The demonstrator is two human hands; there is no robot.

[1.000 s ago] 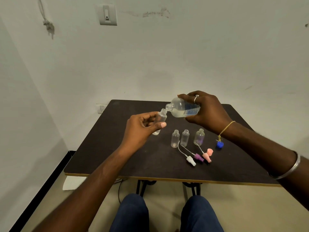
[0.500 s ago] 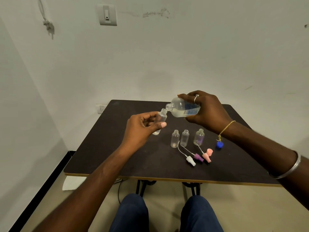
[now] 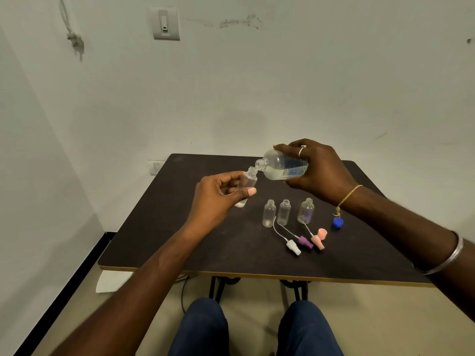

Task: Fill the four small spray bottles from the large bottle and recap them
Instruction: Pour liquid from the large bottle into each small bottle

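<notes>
Holding the large bottle (image 3: 280, 167) tipped on its side in my right hand (image 3: 317, 170), I have its open neck pointing left and slightly down at the mouth of the small spray bottle (image 3: 248, 181) in my left hand (image 3: 217, 199). My right fingers (image 3: 288, 147) curl over the top of the large bottle and my thumb sits beneath it, so that hand is clamped on it. Clear liquid lies along the bottle's lower side. My left fingers are wrapped round the small spray bottle with the thumb (image 3: 246, 192) across its front. It leans with its neck up and to the right, lifted above the worktop (image 3: 180, 240). The two necks are just beside each other, and I cannot tell whether they touch.

Below my right hand, three more small bottles stand upright and uncapped in a row on the worktop: the left bottle (image 3: 269, 213), the middle bottle (image 3: 284, 211) and the right bottle (image 3: 305, 210). Nearer to me lie three spray heads with thin tubes reaching back toward that row: the white spray head (image 3: 293, 246), the purple spray head (image 3: 305, 242) and the pink spray head (image 3: 317, 243). A loose pink cap (image 3: 322, 233) lies just beside the pink one. A blue cap (image 3: 338, 222) sits right of the row, near my right wrist.

I wear a ring (image 3: 302, 150), a yellow thread (image 3: 347, 199) at the wrist and a metal bangle (image 3: 444, 260) on the right arm.
</notes>
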